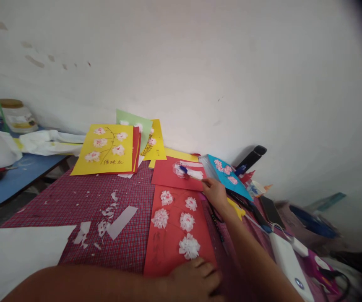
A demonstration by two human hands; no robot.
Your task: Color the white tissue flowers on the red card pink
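A red sheet (155,256) with several white-and-pink crumpled paper flowers (187,222) lies before me, dark branch lines and writing on it. My left hand (196,274) rests palm down across its near end, fingers lying loosely apart. My right hand (214,193) is closed around a thin brush (183,170) with a dark blue tip. That tip sits over a round whitish patch (177,170) on a second red sheet (165,170) behind the first. White paper strips (191,164) lie on this second sheet, right of the tip.
Flower cards, the front one yellow (105,147), stand left against the wall. Paper scraps (114,214) litter the checked tablecloth (74,201). At right are a blue flower card (227,170), a black bottle-like object (253,159), and a white power bank (289,264).
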